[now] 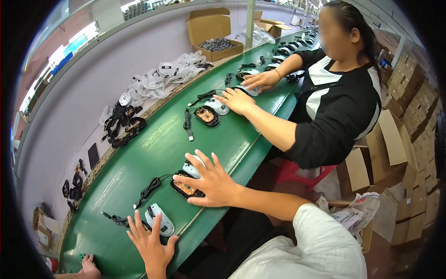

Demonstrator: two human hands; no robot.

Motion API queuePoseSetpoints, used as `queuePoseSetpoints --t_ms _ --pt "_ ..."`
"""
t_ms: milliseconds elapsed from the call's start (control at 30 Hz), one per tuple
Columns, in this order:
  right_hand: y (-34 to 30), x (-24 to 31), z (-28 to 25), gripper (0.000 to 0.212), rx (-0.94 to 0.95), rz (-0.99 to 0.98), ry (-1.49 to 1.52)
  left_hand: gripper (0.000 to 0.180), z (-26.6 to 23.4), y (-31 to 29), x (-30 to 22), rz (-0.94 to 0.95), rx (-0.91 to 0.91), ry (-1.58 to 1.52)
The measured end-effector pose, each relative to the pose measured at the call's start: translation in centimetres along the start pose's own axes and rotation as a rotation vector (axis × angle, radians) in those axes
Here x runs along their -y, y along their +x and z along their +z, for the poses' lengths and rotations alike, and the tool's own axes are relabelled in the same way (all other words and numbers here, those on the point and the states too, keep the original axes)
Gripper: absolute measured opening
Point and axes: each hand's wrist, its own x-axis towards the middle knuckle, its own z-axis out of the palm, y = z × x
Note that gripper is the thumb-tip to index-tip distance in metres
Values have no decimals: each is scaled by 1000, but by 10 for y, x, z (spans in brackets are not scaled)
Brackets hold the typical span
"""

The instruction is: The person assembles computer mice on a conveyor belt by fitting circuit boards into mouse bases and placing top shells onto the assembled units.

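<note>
My right hand (pixel 216 187) is spread over an opened computer mouse base (pixel 181 187), whose orange circuit board shows beside the thumb and fingers. A pale mouse top shell (pixel 190 169) lies just beyond it, partly behind the fingers. A coiled black cable (pixel 149 187) runs out to the left of that base. Nearer to me, my left hand (pixel 151 244) has its fingers apart beside another pale mouse top shell (pixel 160 221). The mouse base under that shell's left side is mostly hidden by the fingers; a black cable (pixel 116 219) lies by it. Whether either hand touches the parts, I cannot tell.
A co-worker (pixel 339 88) at the right handles mice along the green work surface (pixel 153 144). Another person's hand (pixel 88 269) enters at lower left. Clear plastic shells (pixel 155 81), black cabled parts (pixel 123 123) and an open carton (pixel 218 46) line the far ledge. Cartons (pixel 381 144) stand behind the co-worker.
</note>
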Motion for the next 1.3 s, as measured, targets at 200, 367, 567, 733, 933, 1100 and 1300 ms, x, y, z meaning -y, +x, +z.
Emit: queuePoseSetpoints --t_ms 200,367,567,733,933,1100,1300 --pt "2 -15 16 67 154 -39 -27 64 14 3 9 -33 101 -150" --pt "8 -17 7 64 173 -73 -81 62 16 12 5 3 45 -94" --pt "12 -15 11 59 189 -70 -124 61 21 20 10 24 38 -112" --pt "16 -18 18 54 131 -74 -159 60 30 35 15 27 -8 -96" --pt "30 -28 39 52 162 -16 -170 59 41 54 22 33 -24 -115" --pt "49 -37 56 51 163 6 -160 59 52 70 33 1 -28 -117" --pt "75 -46 78 51 142 25 -184 59 65 93 48 -26 -38 -115"
